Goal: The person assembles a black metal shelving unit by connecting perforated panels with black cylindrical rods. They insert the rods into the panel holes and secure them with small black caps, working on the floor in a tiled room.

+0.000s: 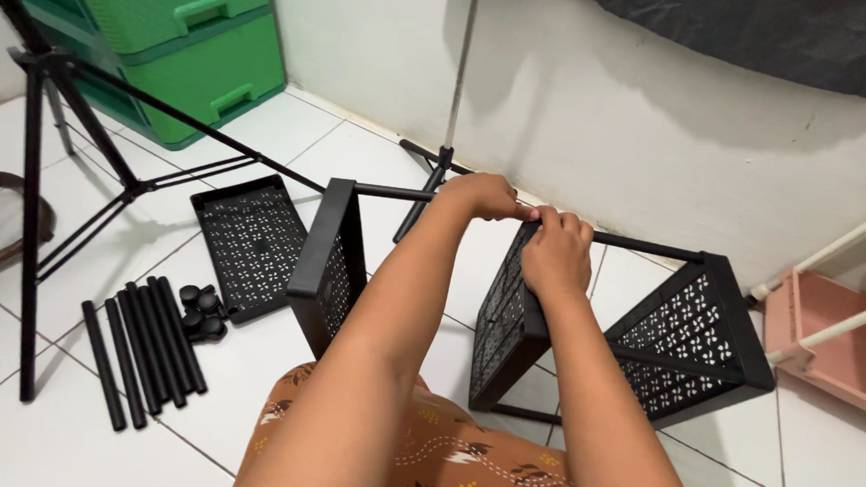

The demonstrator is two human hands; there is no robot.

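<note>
Both your hands meet on the thin black rod above the middle black tray: left hand closed around it, right hand curled shut on the tray's top edge, probably pinching the rod too. Spare rods lie on the floor, left.

Rack: lies on its side on the floor, in front of the wall, 3 trays standing on edge along the poles.
Left hand: on the top pole, touching the right hand at the middle tray.
Loose tray: flat on the floor, left of the rack.
Spare poles: side by side, left of and nearer than the loose tray.
Wheels: between spare poles and loose tray.
Tripod: far left.
Drawers: behind the tripod.
Shelf: right of the rack.
</note>
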